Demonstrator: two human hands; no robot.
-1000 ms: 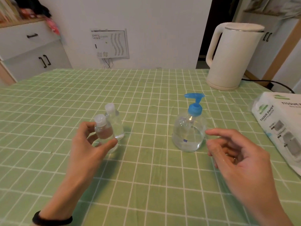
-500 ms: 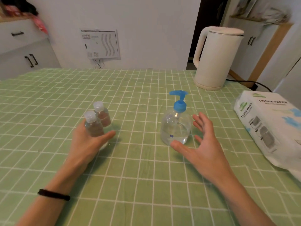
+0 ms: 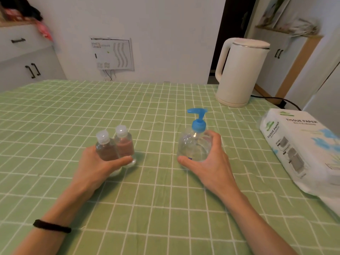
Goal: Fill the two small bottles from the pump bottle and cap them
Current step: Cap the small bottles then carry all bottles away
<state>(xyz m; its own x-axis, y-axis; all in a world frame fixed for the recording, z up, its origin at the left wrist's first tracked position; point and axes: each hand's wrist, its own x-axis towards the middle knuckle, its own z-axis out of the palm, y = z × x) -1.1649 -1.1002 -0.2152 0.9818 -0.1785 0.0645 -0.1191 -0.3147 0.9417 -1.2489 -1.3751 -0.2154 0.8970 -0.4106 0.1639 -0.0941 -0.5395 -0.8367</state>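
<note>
The pump bottle (image 3: 193, 147), clear with a blue pump head, stands upright on the green checked tablecloth (image 3: 156, 208) and serves as the landmark. It is clasped by the right hand (image 3: 207, 162), with the thumb laid across its near lower side and the fingers curled round its right side. To the left of the pump bottle, well apart from it, two small clear bottles are seen touching each other, both capped with translucent flip caps. The nearer small bottle (image 3: 105, 148) is gripped by the left hand (image 3: 99, 166), whose thumb reaches across to the base of the farther small bottle (image 3: 124, 144). A black band (image 3: 51, 226) is worn on the left wrist. Behind and to the right of the pump bottle a cream electric kettle (image 3: 239, 74) is placed, and to its right a pack of tissue paper (image 3: 301, 144) is laid.
</note>
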